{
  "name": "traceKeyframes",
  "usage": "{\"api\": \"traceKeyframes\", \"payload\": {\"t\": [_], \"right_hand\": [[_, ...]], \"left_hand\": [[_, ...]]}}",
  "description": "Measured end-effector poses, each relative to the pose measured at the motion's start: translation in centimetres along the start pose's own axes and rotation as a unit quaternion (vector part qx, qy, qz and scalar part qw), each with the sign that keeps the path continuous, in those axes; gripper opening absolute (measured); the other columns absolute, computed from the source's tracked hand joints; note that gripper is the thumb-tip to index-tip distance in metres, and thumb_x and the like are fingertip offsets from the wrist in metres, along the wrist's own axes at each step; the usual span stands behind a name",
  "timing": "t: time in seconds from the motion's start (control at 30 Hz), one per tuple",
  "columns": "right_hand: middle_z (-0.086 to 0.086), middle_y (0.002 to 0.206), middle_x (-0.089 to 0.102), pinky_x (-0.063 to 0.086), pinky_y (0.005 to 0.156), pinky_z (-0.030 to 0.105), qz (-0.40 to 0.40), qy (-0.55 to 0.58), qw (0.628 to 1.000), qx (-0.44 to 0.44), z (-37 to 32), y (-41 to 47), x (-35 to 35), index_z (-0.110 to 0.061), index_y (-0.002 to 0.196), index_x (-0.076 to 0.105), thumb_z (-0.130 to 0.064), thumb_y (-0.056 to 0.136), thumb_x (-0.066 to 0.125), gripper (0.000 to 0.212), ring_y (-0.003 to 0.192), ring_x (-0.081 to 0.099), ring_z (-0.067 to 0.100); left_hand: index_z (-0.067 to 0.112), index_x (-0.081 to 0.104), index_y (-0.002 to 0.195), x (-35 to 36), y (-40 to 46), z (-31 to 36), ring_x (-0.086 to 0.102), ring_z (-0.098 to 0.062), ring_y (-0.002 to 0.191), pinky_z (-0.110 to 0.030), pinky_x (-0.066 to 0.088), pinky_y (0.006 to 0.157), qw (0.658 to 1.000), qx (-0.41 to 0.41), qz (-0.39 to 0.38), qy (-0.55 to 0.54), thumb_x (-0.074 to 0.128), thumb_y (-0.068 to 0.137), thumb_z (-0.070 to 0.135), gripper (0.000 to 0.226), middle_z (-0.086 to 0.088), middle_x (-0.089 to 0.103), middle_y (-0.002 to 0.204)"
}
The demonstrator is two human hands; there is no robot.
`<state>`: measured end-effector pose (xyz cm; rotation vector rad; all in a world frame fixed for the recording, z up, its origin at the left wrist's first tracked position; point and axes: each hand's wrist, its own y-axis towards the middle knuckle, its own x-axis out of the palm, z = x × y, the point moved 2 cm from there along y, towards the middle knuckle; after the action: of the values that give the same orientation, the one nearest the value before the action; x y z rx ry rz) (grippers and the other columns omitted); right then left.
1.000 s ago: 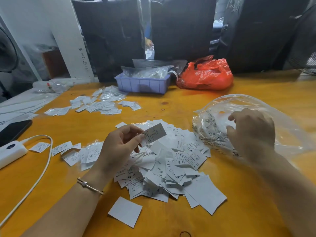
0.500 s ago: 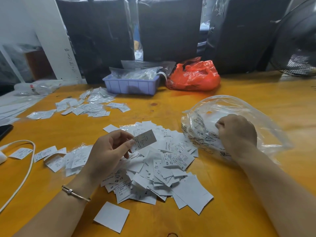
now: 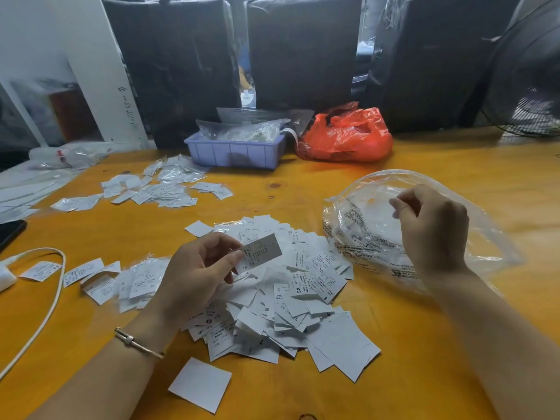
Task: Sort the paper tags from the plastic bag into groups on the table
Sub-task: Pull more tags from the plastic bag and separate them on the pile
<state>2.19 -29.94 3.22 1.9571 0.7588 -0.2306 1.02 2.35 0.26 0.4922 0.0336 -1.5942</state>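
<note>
One clear plastic bag (image 3: 378, 225), one blue tray (image 3: 233, 153), perhaps several dozen paper tags (image 3: 291, 286).

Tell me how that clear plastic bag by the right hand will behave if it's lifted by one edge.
The clear plastic bag is thin and crumpled, so it would probably sag and fold, not hold its shape. It looks almost empty, so likely very light and easily shifted. Its glossy film may slip in the right hand, which pinches its upper edge.

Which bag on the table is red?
The crumpled red bag at the back, beside the purple tray. The bag by the right hand is clear.
</note>
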Motion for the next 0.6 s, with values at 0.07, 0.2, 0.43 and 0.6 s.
{"api": "traceKeyframes", "payload": {"t": [0.07,0.2,0.43,0.6], "right_hand": [[0.011,0.077,0.073,0.053,0.069,0.042,0.024,0.054,0.998,-0.001,-0.4,0.0,-0.3,-0.003,0.091,0.068,-0.005,0.087,0.063,0.006,0.071,0.067,0.032],[0.007,0.084,0.072,0.056,0.076,0.042,0.026,0.170,0.983,0.062,-1.0,0.1,-0.5,-0.006,0.101,0.065,0.001,0.083,0.066,0.019,0.075,0.070,0.023],[0.022,0.103,0.064,0.044,0.069,0.035,-0.071,-0.065,0.995,-0.017,-0.7,-0.2,0.1,0.002,0.104,0.066,0.017,0.073,0.066,0.034,0.082,0.062,0.039],[0.022,0.098,0.066,0.041,0.067,0.037,-0.150,-0.148,0.976,0.054,1.0,-0.2,1.1,-0.002,0.114,0.062,0.016,0.078,0.054,0.041,0.091,0.058,0.040]], "left_hand": [[0.016,0.071,0.087,0.0,0.0,0.0,0.062,-0.017,0.057,-0.021,0.053,0.056,1.000,-0.001,0.000,0.000,0.067,0.091,0.006,0.012,0.001,0.071,0.069],[0.016,0.071,0.087,0.0,0.0,0.0,0.062,-0.017,0.057,-0.022,0.053,0.056,1.000,-0.001,0.001,-0.001,0.067,0.091,0.006,0.012,0.001,0.070,0.068],[0.017,0.071,0.087,0.0,0.0,0.0,0.062,-0.015,0.057,-0.021,0.053,0.056,1.000,0.001,-0.001,0.005,0.067,0.091,0.006,0.012,-0.001,0.071,0.072],[0.020,0.071,0.085,-0.1,0.0,0.0,0.063,-0.016,0.057,-0.020,0.052,0.055,1.000,0.009,0.001,0.008,0.068,0.091,0.007,0.015,-0.001,0.070,0.069]]}}
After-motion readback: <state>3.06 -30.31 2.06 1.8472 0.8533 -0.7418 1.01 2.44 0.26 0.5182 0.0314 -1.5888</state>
